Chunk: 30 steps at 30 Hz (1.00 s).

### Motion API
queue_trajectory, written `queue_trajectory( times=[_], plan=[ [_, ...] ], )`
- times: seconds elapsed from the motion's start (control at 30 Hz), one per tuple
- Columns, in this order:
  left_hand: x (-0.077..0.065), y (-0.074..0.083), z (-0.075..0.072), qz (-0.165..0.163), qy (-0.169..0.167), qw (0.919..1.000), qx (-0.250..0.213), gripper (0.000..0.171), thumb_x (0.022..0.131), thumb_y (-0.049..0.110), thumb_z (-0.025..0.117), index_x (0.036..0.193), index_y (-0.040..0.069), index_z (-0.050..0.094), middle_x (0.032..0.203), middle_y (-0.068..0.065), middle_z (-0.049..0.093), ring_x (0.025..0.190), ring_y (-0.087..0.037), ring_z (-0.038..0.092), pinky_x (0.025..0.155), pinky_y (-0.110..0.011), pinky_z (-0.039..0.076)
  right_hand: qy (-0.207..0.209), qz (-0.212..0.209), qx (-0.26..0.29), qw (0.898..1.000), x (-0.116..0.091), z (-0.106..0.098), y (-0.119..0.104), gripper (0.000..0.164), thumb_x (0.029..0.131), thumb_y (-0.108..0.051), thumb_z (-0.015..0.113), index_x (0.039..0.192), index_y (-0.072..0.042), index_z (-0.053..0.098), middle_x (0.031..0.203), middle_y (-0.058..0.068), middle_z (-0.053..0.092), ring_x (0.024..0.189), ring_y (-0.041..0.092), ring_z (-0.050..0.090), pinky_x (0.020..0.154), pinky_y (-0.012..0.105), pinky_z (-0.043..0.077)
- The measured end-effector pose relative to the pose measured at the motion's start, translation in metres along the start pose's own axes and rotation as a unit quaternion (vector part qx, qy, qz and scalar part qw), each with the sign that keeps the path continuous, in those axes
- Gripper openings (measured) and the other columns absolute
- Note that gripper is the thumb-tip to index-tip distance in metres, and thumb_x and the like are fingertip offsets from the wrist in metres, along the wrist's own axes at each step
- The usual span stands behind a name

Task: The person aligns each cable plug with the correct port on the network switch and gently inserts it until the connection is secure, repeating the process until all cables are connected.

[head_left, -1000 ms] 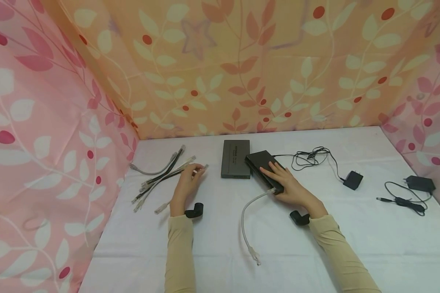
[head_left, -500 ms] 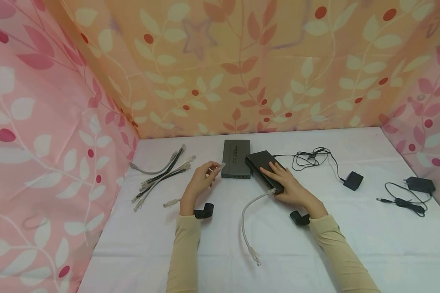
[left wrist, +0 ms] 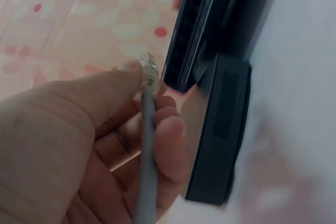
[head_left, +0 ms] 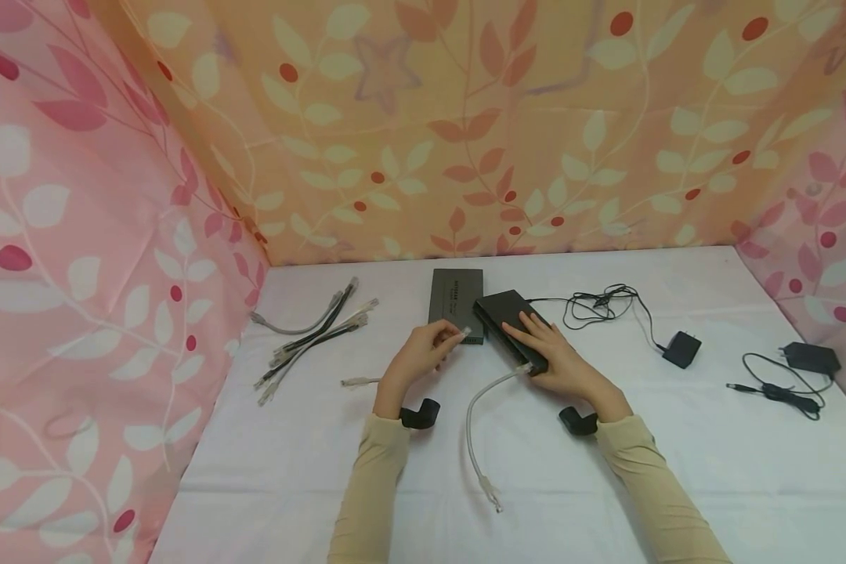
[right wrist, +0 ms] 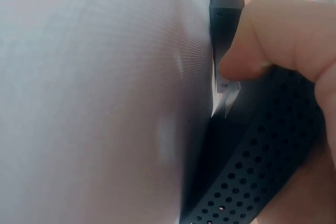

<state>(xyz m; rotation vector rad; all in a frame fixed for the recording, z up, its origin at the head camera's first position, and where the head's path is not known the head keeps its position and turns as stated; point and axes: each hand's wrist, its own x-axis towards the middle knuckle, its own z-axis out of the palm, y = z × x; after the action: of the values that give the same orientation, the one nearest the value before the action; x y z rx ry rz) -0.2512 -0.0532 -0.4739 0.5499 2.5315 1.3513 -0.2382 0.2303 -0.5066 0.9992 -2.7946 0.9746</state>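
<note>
My left hand pinches one plug of a grey network cable between thumb and fingers, its clear tip pointing away from the hand. The cable's other plug trails over the table left of the wrist. In the head view, the held plug overlaps the near end of a grey network switch. My right hand holds a black network switch, fingers spread across its top and thumb bent at its edge. A second light network cable is plugged into the black switch; its loose end lies toward me.
Several grey and black network cables lie in a pile at left. A thin black cord runs from the black switch to a power adapter. Another adapter with bundled cord lies far right. Patterned cloth hangs behind the table.
My left hand has moved right, carrying the cable's plug from near the cable pile to the grey switch, with the trailing end dragged along. The right hand stays on the black switch.
</note>
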Motion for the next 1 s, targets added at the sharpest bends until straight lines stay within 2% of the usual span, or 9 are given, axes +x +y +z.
queue_trajectory(
  times=[0.3, 0.57, 0.73, 1.0],
  plan=[
    [0.003, 0.013, 0.02, 0.013, -0.03, 0.9992, 0.022, 0.022, 0.094, 0.029, 0.054, 0.105, 0.011, 0.061, 0.086, -0.011, 0.064, 0.052, -0.013, 0.052, 0.048, -0.025, 0.047, 0.002, 0.003, -0.004, 1.0, -0.001, -0.001, 0.001, 0.091, 0.067, 0.0, 0.073, 0.145, -0.024, 0.033, 0.152, 0.022, 0.016, 0.137, 0.047, 0.012, 0.099, 0.072, 0.008],
    [0.006, 0.02, 0.037, 0.006, -0.053, 0.9983, 0.024, 0.025, 0.092, 0.035, 0.056, 0.097, 0.012, 0.064, 0.073, -0.011, 0.062, 0.046, -0.014, 0.052, 0.045, -0.024, 0.045, 0.004, 0.003, -0.008, 1.0, -0.002, 0.001, 0.002, 0.091, 0.067, 0.0, 0.073, 0.145, -0.025, 0.033, 0.152, 0.02, 0.016, 0.138, 0.044, 0.012, 0.1, 0.071, 0.008],
    [0.008, 0.022, 0.045, -0.008, -0.047, 0.9988, -0.002, 0.028, 0.091, 0.036, 0.058, 0.098, 0.009, 0.065, 0.076, -0.01, 0.064, 0.048, -0.015, 0.053, 0.045, -0.024, 0.044, 0.006, 0.002, -0.008, 1.0, -0.002, 0.001, 0.002, 0.091, 0.068, -0.001, 0.074, 0.145, -0.025, 0.033, 0.152, 0.02, 0.016, 0.138, 0.044, 0.012, 0.1, 0.072, 0.008],
    [0.009, 0.027, 0.056, -0.027, -0.034, 0.9991, -0.003, 0.029, 0.09, 0.037, 0.06, 0.096, 0.01, 0.068, 0.077, -0.006, 0.066, 0.051, -0.012, 0.055, 0.046, -0.023, 0.045, 0.003, 0.005, -0.01, 1.0, 0.0, 0.001, -0.001, 0.093, 0.066, 0.0, 0.074, 0.145, -0.027, 0.032, 0.153, 0.019, 0.015, 0.139, 0.043, 0.012, 0.101, 0.071, 0.008]
  ],
)
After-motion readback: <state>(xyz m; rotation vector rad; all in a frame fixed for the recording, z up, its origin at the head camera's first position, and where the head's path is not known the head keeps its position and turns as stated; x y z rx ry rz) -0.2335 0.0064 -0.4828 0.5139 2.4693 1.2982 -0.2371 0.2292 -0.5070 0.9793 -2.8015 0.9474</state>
